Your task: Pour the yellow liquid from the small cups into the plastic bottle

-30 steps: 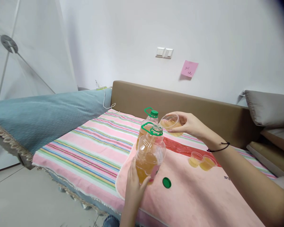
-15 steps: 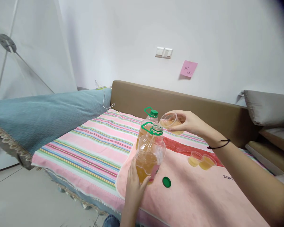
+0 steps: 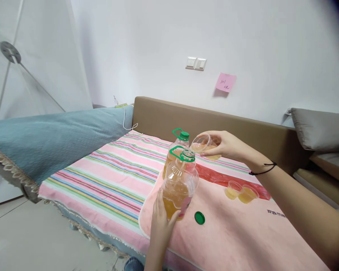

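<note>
My left hand (image 3: 161,214) is wrapped round the lower part of a clear plastic jug (image 3: 176,188) of amber liquid. The jug stands uncapped, with a green ring handle at its neck. In my right hand (image 3: 222,145) is a clear plastic cup (image 3: 201,144), tilted toward the jug's mouth, with yellowish liquid inside. Whether liquid is running out of it I cannot tell. Just behind stands a second jug (image 3: 169,154) with its green cap on. A loose green cap (image 3: 199,218) lies on the pink mat to the right of the uncapped jug.
Two cups of yellow liquid, a left one (image 3: 232,191) and a right one (image 3: 248,194), stand on the pink mat (image 3: 226,237) near a red strip (image 3: 226,176). A brown backrest (image 3: 214,113) runs behind the striped bedspread (image 3: 101,177). Grey cushions (image 3: 322,128) lie at right.
Both hands keep their holds, and the cup stays tilted by the jug's mouth. The whole view has shifted very slightly.
</note>
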The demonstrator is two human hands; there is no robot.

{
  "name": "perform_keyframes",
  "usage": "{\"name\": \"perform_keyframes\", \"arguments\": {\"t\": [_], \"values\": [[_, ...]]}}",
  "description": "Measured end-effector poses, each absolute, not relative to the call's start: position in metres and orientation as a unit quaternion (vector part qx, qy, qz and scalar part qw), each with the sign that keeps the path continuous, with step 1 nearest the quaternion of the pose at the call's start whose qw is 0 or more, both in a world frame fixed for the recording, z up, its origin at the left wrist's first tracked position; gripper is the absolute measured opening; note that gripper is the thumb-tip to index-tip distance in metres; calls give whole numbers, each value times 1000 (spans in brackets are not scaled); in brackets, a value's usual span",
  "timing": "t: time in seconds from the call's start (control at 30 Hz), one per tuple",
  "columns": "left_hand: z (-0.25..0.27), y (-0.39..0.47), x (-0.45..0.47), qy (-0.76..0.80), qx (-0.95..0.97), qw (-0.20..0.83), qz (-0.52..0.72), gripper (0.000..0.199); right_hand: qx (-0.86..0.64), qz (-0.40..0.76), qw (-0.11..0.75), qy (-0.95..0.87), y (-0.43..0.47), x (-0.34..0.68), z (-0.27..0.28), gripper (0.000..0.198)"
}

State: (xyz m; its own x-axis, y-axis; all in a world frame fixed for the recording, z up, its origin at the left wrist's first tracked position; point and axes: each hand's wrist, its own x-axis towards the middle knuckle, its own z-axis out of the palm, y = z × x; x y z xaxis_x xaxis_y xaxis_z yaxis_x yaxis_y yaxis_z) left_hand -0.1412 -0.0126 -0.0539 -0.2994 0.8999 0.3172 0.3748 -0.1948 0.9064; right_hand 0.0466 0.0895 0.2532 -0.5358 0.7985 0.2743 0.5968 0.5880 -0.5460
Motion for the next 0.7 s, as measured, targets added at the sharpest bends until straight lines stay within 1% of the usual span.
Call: {"name": "perform_keyframes", "arguments": {"t": [0.33,0.7], "values": [[-53,-14,-142,595,551,238,534,84,-415,181,238,-859,95,46,255,49],[-55,-14,-143,588,549,242,543,83,-413,149,196,-877,95,43,262,47]]}}
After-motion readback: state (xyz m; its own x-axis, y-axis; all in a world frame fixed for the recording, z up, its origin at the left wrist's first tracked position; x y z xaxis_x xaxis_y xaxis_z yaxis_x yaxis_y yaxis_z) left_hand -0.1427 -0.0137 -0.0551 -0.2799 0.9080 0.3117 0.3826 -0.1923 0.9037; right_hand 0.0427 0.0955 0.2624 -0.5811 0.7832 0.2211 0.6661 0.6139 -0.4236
